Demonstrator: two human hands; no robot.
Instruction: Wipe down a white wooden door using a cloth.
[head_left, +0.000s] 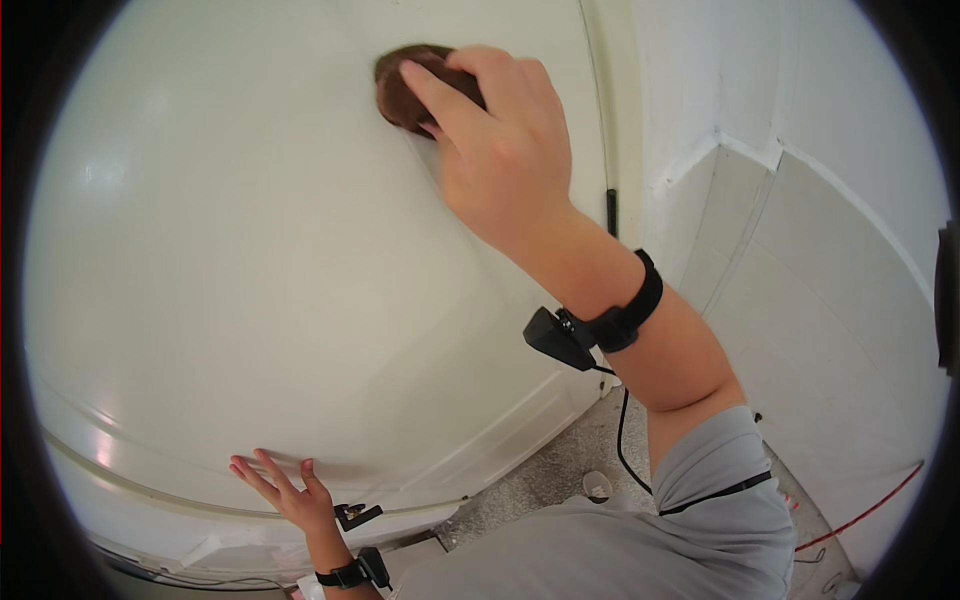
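A large cream-coloured, glossy painted panel (247, 262), apparently a vehicle's, spreads out before me. Near its upper right part, my right hand (502, 135) grips a round dark brown pad (420, 90) that lies against the surface. Low on the panel, close to its lower edge, my left hand (292, 499) has its fingers spread and holds nothing; whether the fingertips touch the paint I cannot tell. Both wrists wear black straps with small black devices. The pad's far side is partly hidden under the right fingers.
A white wall (832, 225) with a ledge stands at the right. A black cable (622, 442) hangs below my right forearm. A red hose or cord (877, 517) lies at the lower right. Speckled floor (547, 465) shows beneath the panel edge.
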